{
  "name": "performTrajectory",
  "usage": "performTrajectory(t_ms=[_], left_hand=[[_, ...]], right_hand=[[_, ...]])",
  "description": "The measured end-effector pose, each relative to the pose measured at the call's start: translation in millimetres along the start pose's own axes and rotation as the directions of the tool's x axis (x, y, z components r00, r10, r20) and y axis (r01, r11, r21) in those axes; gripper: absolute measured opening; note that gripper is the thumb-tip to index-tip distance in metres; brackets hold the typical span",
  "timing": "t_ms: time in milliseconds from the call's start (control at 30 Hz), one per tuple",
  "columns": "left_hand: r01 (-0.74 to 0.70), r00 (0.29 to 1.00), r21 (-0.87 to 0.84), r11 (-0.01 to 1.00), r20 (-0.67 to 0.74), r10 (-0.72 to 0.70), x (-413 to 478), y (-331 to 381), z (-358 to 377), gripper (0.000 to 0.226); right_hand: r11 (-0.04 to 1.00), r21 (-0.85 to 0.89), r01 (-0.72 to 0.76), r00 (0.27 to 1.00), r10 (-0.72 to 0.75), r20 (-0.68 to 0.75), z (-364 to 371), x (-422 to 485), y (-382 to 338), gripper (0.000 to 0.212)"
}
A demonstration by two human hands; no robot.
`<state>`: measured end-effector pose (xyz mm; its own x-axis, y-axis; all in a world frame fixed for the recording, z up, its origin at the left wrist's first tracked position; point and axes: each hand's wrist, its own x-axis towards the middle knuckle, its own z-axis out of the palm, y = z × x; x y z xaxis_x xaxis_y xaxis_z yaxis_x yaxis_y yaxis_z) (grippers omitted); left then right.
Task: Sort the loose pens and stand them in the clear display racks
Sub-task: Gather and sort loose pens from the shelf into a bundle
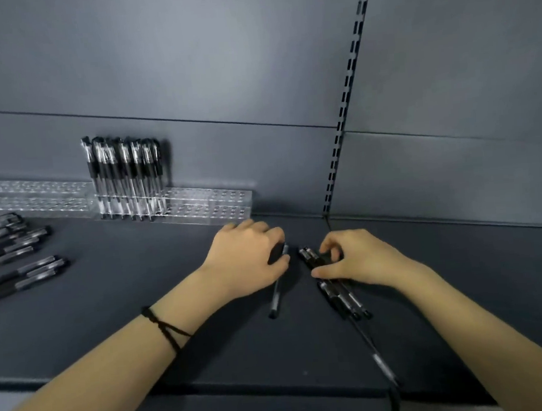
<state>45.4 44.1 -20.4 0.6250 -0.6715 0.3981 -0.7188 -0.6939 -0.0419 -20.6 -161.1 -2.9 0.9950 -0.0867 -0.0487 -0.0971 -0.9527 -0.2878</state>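
Left hand (244,259) curls its fingers round a single pen (276,299) lying near-to-far on the shelf (122,265); right hand (361,259) pinches a pen bundle (340,294) alongside; clear rack (205,205) stands back-left, nearer the left hand

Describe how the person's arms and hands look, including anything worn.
Both arms are bare: no sleeves show. The left hand and right hand wear no gloves, and no rings are visible. A thin black cord, its strands crossing, circles the left forearm near the wrist.

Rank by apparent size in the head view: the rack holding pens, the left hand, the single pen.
1. rack, widest.
2. left hand, close behind; nearer camera, so unsure.
3. single pen, partly hidden.
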Motion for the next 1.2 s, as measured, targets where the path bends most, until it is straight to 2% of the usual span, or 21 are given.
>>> performTrajectory(t_ms=[167, 233, 433, 500, 600, 733, 833, 900, 933, 1000, 1033, 1100, 1200], left_hand=[[0.096, 0.995, -0.151, 0.984, 0.039, -0.092, 25, 4, 8, 0.035], [0.142, 0.990, -0.228, 0.963, 0.049, -0.134, 32, 9, 14, 0.031], [0.330, 0.941, -0.528, 0.783, 0.120, -0.316, 56, 21, 23, 0.015], [0.332, 0.928, -0.602, 0.726, 0.069, -0.367, 57, 22, 25, 0.012], [0.292, 0.901, -0.660, 0.692, -0.054, -0.431, 56, 18, 27, 0.013], [0.269, 0.904, -0.697, 0.664, -0.055, -0.424, 58, 13, 32, 0.014], [0.237, 0.912, -0.742, 0.627, -0.054, -0.407, 55, 22, 33, 0.017], [0.216, 0.913, -0.799, 0.562, -0.039, -0.407, 53, 27, 32, 0.020], [0.213, 0.921, -0.853, 0.477, 0.011, -0.390, 54, 28, 30, 0.020], [0.244, 0.948, -0.928, 0.281, 0.168, -0.270, 54, 33, 25, 0.015], [0.265, 0.955, -0.936, 0.231, 0.222, -0.196, 53, 36, 23, 0.019], [0.259, 0.964, -0.948, 0.186, 0.240, -0.118, 53, 41, 22, 0.021], [0.240, 0.960, -0.965, 0.104, 0.220, -0.171, 53, 42, 22, 0.009]], right_hand=[[0.968, 0.201, -0.149, 0.989, 0.146, 0.032, -3, 24, 2, 0.039], [0.952, 0.239, -0.190, 0.980, 0.172, 0.095, -8, 30, 3, 0.036], [0.944, 0.246, -0.219, 0.962, 0.166, 0.217, -20, 35, 6, 0.027], [0.954, 0.229, -0.194, 0.965, 0.144, 0.219, -20, 36, 9, 0.020], [0.952, 0.243, -0.188, 0.966, 0.133, 0.224, -21, 37, 13, 0.021], [0.922, 0.347, -0.173, 0.983, 0.140, 0.119, -18, 36, 26, 0.014], [0.842, 0.522, -0.136, 0.990, 0.139, 0.034, -27, 36, 39, 0.013], [0.728, 0.681, -0.080, 0.993, 0.115, -0.005, -30, 38, 41, 0.014], [0.629, 0.776, -0.037, 0.996, 0.090, -0.025, -30, 39, 39, 0.013], [0.424, 0.904, 0.046, 0.997, 0.041, -0.070, -25, 40, 30, 0.010], [0.360, 0.929, 0.081, 0.995, 0.022, -0.095, -23, 40, 25, 0.010], [0.305, 0.944, 0.129, 0.991, 0.000, -0.135, -19, 41, 17, 0.012], [0.313, 0.940, 0.137, 0.986, 0.050, -0.161, -20, 41, 14, 0.015]])
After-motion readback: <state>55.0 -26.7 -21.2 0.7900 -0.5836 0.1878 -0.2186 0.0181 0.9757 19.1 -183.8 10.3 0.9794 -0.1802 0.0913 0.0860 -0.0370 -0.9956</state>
